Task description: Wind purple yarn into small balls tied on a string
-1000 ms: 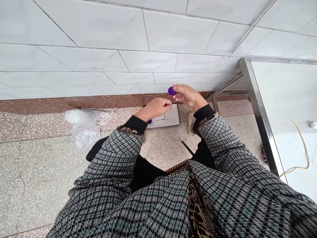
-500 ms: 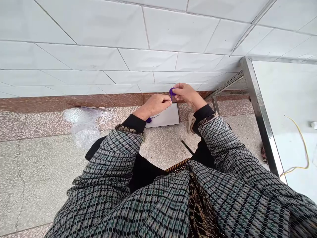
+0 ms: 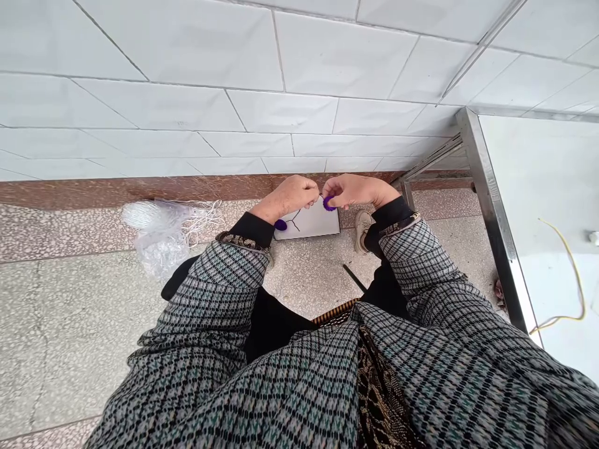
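Note:
My right hand (image 3: 353,189) is closed on a small round piece of purple yarn (image 3: 329,203), pinched between thumb and fingers. Close by on its left, my left hand (image 3: 294,194) has its fingers pressed together. A short dark strand shows in the gap between the two hands, running toward the left fingertips. Below them a shallow white box (image 3: 318,223) lies on the floor. On its left end rests another purple yarn bundle (image 3: 280,225), beside thin dark strands (image 3: 294,220) lying on the white surface.
Clear plastic bags with white cord (image 3: 163,234) lie on the floor at left. A tiled wall (image 3: 234,109) rises in front. At right stands a metal-framed table (image 3: 496,206) with a yellow cord (image 3: 573,268) on its top. A dark strip (image 3: 354,277) lies between my feet.
My right hand has come down with the purple yarn piece, which now hangs below its fingertips. The left hand has shifted slightly, leaving more of the lower purple bundle and dark strands visible.

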Tool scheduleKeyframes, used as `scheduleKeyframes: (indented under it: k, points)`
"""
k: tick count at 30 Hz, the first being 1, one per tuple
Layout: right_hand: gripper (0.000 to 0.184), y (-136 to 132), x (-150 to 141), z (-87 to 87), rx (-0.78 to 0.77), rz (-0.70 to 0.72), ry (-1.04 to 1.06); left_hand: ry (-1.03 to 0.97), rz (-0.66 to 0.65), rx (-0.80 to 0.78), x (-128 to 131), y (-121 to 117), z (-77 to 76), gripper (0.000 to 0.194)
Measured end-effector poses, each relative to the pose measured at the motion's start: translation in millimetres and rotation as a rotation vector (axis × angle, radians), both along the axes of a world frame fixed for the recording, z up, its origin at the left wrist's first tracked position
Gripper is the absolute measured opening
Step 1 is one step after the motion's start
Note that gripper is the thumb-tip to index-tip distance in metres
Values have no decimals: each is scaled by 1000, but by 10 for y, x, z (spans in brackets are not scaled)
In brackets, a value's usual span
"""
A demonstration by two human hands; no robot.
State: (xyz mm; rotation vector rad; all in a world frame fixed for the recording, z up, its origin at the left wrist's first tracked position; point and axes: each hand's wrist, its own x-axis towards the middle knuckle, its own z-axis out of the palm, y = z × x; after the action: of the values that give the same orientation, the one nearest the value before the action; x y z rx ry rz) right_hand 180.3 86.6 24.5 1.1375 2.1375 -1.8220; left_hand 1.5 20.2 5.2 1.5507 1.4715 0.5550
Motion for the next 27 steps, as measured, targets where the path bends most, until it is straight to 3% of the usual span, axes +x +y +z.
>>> scheduleKeyframes:
  k: [2,4,6,8,11,14,18,21,27]
  points:
    - [23,-13,-49,-70,164,-94,-92,-62,4,-27,25,-11,4,21]
    - [22,-2,-101,-148,228,-280,-24,-163,25,-64,58,-21,4,21]
    - [17,25,-141,-189,128,-457,143,-279,59,-97,87,-30,4,21]
    - [11,53,-162,-176,-61,-548,332,-395,87,-121,109,-43,12,20]
    - [9,88,-174,-108,-315,-585,516,-550,125,-148,133,-75,44,19]
    - [13,125,-197,-74,-449,-617,632,-667,228,-130,156,-112,79,20]
    - [16,166,-259,-106,-499,-644,738,-716,398,-23,166,-160,52,14]
    - [17,136,-312,-133,-501,-652,773,-632,468,66,157,-205,-36,12]
    - [15,-65,-358,-159,-504,-627,801,-482,453,219,122,-315,-206,23]
